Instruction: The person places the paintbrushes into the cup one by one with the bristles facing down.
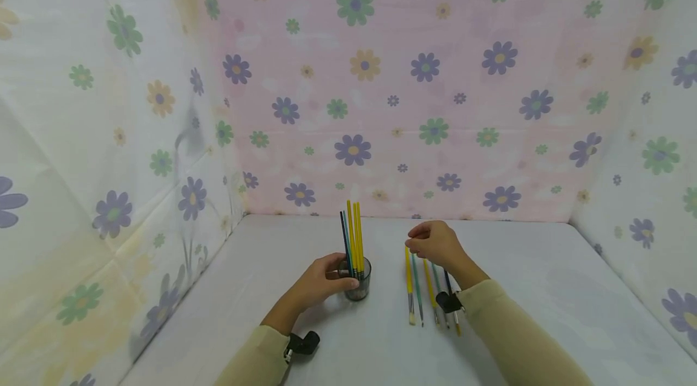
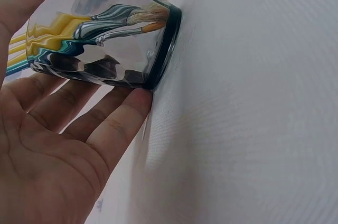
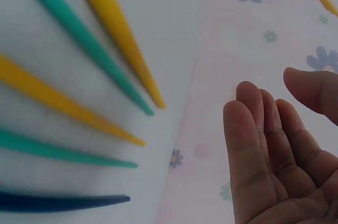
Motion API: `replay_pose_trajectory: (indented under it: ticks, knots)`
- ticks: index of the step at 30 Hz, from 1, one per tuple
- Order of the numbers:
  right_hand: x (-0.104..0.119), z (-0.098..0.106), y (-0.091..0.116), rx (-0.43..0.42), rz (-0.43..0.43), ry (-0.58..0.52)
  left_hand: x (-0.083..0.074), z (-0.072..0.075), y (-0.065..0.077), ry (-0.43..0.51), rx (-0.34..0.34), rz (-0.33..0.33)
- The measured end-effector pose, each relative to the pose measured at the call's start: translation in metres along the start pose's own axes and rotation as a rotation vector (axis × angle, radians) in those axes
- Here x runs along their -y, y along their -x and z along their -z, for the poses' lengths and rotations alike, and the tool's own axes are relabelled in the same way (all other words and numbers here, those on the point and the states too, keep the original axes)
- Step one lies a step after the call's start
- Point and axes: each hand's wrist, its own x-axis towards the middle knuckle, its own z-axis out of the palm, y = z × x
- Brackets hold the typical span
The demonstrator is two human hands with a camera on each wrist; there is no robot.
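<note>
My left hand [image 1: 318,284] holds a clear glass cup [image 1: 360,290] on the table, thumb on one side and fingers on the other. Yellow, teal and dark blue paintbrushes [image 1: 358,235] stand in it, handles up; their bristles show through the glass [image 2: 113,2] in the left wrist view. Over the handle tips of a row of paintbrushes is my right hand [image 1: 438,247]. In the right wrist view its fingers [image 3: 244,145] are straight, thumb apart, with nothing between them. The row has a yellow brush [image 3: 119,34], a teal brush [image 3: 84,36], and several others.
A white cloth covers the table [image 1: 523,265]. Behind it hangs a pink flowered cloth [image 1: 397,180], with flowered cloth walls at left [image 1: 136,265] and right [image 1: 626,192]. Each wrist wears a small black camera, the left one [image 1: 305,343] close over the table.
</note>
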Motion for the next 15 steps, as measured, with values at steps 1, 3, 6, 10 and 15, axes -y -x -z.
replay_pose_trajectory:
  ticks: [1,3,6,10,15]
  knots:
    - [-0.003,0.002,0.001,-0.001,-0.007,0.009,0.0,0.0,0.0,0.0,0.0,0.001]
    - [-0.008,0.005,0.003,-0.007,-0.03,0.021,0.0,0.0,0.0,0.0,-0.001,0.004]
    - [-0.016,0.009,0.004,-0.018,-0.069,0.039,0.0,0.0,0.0,-0.001,-0.002,0.004]
    - [-0.027,0.014,0.004,-0.042,-0.116,0.054,-0.002,0.0,0.001,-0.002,-0.003,0.004]
    - [-0.038,0.019,0.004,-0.065,-0.176,0.097,-0.002,0.0,0.001,-0.001,-0.006,0.009]
